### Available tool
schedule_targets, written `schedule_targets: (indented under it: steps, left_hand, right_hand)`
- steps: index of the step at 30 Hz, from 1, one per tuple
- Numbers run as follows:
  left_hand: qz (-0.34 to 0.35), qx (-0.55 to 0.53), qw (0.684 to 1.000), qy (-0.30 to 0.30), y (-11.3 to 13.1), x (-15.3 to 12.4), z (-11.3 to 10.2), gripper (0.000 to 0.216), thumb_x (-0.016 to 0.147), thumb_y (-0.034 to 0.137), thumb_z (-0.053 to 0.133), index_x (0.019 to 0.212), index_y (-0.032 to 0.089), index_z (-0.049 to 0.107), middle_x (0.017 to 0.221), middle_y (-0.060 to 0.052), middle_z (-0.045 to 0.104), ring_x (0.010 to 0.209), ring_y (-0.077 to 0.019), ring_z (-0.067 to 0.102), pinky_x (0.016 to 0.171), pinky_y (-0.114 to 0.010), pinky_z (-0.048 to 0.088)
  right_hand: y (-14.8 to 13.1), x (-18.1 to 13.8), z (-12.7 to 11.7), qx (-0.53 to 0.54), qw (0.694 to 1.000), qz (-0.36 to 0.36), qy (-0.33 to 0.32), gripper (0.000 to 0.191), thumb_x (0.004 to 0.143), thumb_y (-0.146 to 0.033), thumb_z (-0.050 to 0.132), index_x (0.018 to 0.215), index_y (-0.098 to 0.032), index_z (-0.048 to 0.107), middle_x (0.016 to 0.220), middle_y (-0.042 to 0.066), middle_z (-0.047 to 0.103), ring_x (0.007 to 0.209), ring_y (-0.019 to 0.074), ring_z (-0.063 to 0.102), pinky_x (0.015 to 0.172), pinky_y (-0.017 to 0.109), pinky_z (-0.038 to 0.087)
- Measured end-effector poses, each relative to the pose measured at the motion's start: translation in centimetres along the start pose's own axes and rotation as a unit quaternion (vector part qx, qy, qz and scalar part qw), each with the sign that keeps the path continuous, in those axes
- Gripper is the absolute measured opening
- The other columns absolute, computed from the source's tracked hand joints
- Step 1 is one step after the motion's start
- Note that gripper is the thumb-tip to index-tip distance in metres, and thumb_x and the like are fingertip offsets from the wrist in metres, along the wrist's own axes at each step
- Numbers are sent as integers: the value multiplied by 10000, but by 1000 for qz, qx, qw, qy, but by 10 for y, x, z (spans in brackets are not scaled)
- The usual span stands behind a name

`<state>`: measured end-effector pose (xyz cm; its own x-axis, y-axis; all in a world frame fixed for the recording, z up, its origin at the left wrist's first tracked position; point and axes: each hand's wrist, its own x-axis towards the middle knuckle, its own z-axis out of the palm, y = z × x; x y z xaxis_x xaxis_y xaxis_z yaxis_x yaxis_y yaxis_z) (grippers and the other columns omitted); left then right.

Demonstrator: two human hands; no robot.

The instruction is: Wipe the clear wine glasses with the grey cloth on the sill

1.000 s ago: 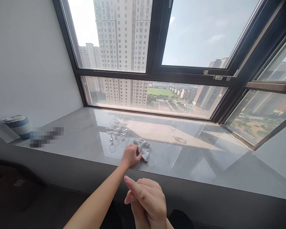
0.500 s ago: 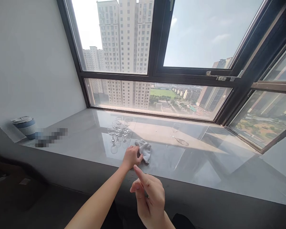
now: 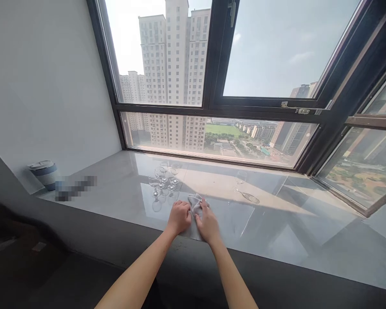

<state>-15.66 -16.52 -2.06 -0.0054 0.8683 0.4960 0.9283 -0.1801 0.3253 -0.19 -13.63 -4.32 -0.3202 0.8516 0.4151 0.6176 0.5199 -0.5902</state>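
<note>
Both bare hands meet at a crumpled light-grey cloth (image 3: pixel 195 200) on a glossy grey tiled window sill (image 3: pixel 116 184), nr its front edge. L hand (image 3: pixel 179 217) is at the cloth's L side, fingers curled in, knuckles up; can't tell if they're gripping cloth or just clenched next to it. R hand (image 3: pixel 209 222) is on the R part of the cloth, fingers fwd over it, thumb on the L; touching it for sure, but can't tell how tight the hold is, as the hand hides part of the cloth. Hands close tog., cloth showing btwn & just beyond them.

Past L hand, twd the window: a tight group of clear stemmed glasses (image 3: pixel 155 185), upright, w/ reflections in the tile; they overlap, so exact no. unclear. Off to the R, well apart from the group, 1 lone clear stemmed glass (image 3: pixel 240 177) stands upright in a sunlit patch, oval shadow to its R.

Far L end, by the plain white wall (image 3: pixel 58 86): a round blue-&-white container (image 3: pixel 45 175) w/ pale top. Next to it a pixelated patch, can't tell what's there. Behind everything, a dark-framed window (image 3: pixel 167 110) w/ pale high-rise towers (image 3: pixel 176 56) & a green field (image 3: pixel 223 130) outside.
</note>
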Motion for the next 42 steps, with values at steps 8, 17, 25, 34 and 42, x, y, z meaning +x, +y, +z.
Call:
schedule_targets:
  steps: [8,17,25,34,42]
  left_hand:
    - [-117,-45,987,102,-18,3,-11,186,825,133,450,802,213,617,918,-50,635,955,-213,547,868,-338,408]
    - [-477,-134,841,219,-112,36,-56,594,725,244,615,1281,155,426,1329,-180,451,1137,-274,515,898,-374,445]
    - [-440,-247,857,106,-146,63,-53,446,644,285,680,1066,158,609,905,-58,648,644,-138,586,518,-233,422]
    - [-396,-260,871,129,-120,27,-46,270,654,354,649,861,182,653,727,-6,633,593,-127,550,533,-229,389]
    - [-194,-162,965,64,-40,-16,-26,237,769,449,596,822,219,615,616,45,544,572,-123,504,591,-237,362]
  right_hand:
    - [-6,0,-1,-93,995,-19,10,689,833,-231,507,1480,-179,278,1238,112,577,1147,256,492,949,370,399]
    - [-10,-1,-2,-108,992,-34,60,612,806,-234,532,1399,-168,395,1321,117,516,1255,274,400,1053,411,329]
    - [-12,1,-3,-83,996,-5,28,552,841,-254,492,1376,-133,423,1225,129,594,1142,246,504,978,364,376]
    - [-10,0,-2,-126,991,11,33,506,826,-227,511,1325,-165,452,1121,103,622,1054,235,524,889,331,383]
    - [-9,-1,-4,-134,988,27,65,498,818,-199,519,1308,-174,432,1139,93,600,1064,230,509,855,318,404]
